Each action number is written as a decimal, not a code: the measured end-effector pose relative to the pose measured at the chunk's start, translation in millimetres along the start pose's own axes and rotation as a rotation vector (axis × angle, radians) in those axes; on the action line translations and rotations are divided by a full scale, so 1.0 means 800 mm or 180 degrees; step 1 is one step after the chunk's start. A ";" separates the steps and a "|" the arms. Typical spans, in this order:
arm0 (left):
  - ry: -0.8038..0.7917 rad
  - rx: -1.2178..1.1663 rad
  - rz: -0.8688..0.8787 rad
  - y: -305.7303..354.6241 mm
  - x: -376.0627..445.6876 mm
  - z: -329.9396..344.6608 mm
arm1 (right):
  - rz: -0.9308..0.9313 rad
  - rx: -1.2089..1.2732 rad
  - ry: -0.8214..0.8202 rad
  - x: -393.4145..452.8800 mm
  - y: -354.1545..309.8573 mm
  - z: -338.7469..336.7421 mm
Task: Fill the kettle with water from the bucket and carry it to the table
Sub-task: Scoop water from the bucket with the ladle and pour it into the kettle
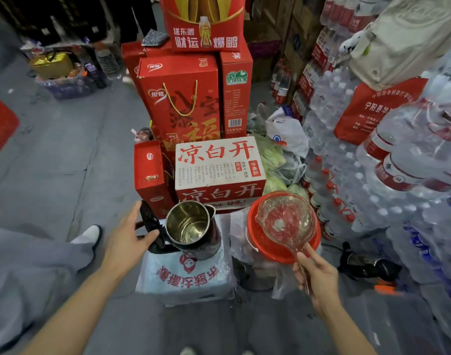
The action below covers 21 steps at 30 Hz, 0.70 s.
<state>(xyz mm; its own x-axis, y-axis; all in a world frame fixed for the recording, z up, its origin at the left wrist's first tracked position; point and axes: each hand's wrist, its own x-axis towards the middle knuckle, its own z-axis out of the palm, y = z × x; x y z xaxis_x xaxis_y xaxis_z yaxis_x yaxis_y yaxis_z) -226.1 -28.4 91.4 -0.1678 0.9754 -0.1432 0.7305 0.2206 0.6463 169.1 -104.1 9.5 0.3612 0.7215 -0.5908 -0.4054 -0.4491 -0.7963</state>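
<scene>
Kettle [191, 228] sits just beside spread left hand [128, 238]; right hand [315, 274] grips ladle [283, 219].

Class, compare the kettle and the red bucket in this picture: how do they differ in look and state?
The kettle is shiny metal with a black handle; the bucket is red plastic. The kettle's mouth is narrower than the bucket's wide rim. The kettle's opening is clear; a transparent ladle, held by the right hand, sits over the bucket. Both stand upright and open-topped.

Kettle [191, 226] mouth open above; boxes [219, 172] crowd behind.
</scene>
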 end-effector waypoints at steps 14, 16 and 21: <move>-0.0319 0.0375 0.0262 -0.032 0.025 -0.013 | -0.0403 -0.0312 -0.0663 -0.082 -0.017 0.107; -0.0351 0.0369 0.0249 -0.037 0.029 -0.014 | -0.0401 -0.0421 -0.0652 -0.089 -0.012 0.123; -0.0380 0.0239 0.0188 -0.029 0.024 -0.020 | -0.0500 -0.0697 -0.0638 -0.095 0.002 0.152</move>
<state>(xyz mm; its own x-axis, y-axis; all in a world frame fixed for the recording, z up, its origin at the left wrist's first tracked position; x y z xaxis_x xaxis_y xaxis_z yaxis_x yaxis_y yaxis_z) -256.9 -14.9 86.0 -0.0465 0.9792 -0.1977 0.7849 0.1582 0.5991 38.8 -95.7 69.3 0.2237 0.8704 -0.4385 -0.1600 -0.4110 -0.8975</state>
